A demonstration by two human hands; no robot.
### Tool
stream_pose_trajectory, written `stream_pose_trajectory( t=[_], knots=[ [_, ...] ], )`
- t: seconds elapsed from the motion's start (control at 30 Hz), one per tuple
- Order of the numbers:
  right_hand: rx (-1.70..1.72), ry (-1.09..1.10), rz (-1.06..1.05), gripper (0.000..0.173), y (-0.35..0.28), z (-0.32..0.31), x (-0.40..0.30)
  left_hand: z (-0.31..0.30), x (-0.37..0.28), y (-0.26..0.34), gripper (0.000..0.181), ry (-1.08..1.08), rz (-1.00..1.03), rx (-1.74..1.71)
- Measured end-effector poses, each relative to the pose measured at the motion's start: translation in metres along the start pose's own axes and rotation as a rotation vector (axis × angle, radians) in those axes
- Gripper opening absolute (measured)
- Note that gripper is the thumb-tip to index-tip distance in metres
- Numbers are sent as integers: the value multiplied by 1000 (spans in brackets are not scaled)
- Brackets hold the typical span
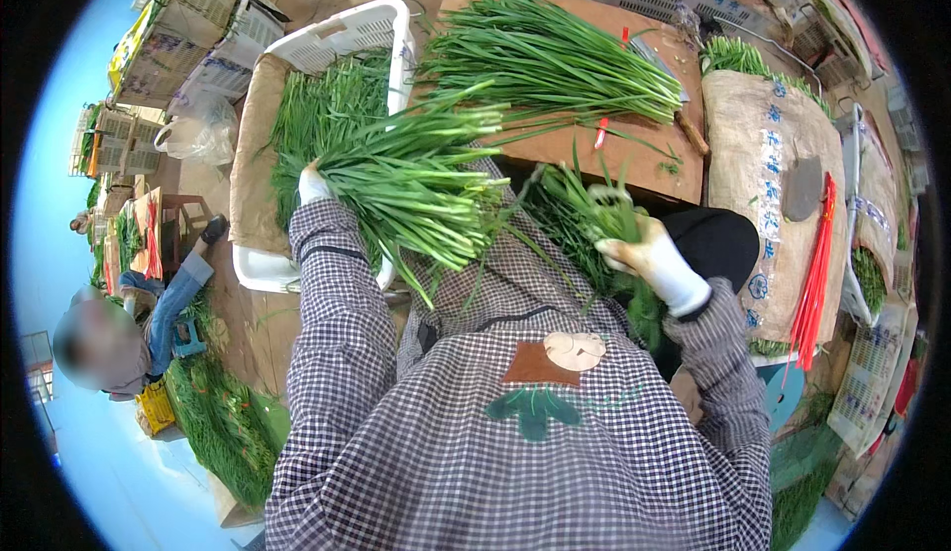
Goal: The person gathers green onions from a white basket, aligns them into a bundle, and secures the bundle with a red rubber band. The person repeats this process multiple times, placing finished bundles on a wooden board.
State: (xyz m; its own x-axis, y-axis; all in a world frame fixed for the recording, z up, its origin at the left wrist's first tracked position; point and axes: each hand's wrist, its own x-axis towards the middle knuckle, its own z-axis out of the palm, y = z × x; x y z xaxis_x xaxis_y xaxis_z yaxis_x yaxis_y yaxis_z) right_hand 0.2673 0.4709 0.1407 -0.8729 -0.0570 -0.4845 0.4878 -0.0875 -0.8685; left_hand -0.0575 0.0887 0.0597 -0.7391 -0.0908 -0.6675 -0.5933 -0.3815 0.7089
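My left hand (pixel 314 186), in a white glove, grips a large loose bunch of garlic chives (pixel 423 187) with pale cut ends pointing right. The bunch hangs over the inner side of a white plastic crate (pixel 403 38) and my checked apron. My right hand (pixel 657 265), also gloved, is closed around a smaller tuft of green leaves (pixel 617 217) above my lap. Below that tuft lie darker loose leaves (pixel 557 202). Ahead, a thick pile of chives (pixel 550 53) rests on a wooden board (pixel 654 172).
A knife with a wooden handle (pixel 692 134) and a red tie (pixel 601 134) lie on the board. To the right, sacking (pixel 743 142) covers a crate, with red strips (pixel 813 276) on top. At left sits another person (pixel 111 343) near bundled greens (pixel 223 417).
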Motion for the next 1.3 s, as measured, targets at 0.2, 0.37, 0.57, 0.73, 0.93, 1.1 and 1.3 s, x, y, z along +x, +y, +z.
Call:
stream_pose_trajectory(
  t=[0.2,0.37,0.57,0.73,0.93,1.1,1.3],
  knots=[
    [471,-28,-371,45,27,98,114,42,-53,-7,34,-46,364,-96],
    [363,312,-546,24,-17,89,86,21,-83,2,32,16,354,-174],
    [329,217,-331,31,-1,39,57,-2,-39,-62,38,-44,279,-340],
    [326,248,-356,40,5,-3,31,7,-50,-64,51,141,91,-323],
    [409,65,-169,42,14,-8,38,-33,-13,-73,43,96,165,-319],
    [357,255,-313,44,13,96,106,19,-84,-35,24,-64,418,-297],
    [903,242,-288,30,-18,102,70,27,-133,-14,21,-80,468,-361]
  ],
)
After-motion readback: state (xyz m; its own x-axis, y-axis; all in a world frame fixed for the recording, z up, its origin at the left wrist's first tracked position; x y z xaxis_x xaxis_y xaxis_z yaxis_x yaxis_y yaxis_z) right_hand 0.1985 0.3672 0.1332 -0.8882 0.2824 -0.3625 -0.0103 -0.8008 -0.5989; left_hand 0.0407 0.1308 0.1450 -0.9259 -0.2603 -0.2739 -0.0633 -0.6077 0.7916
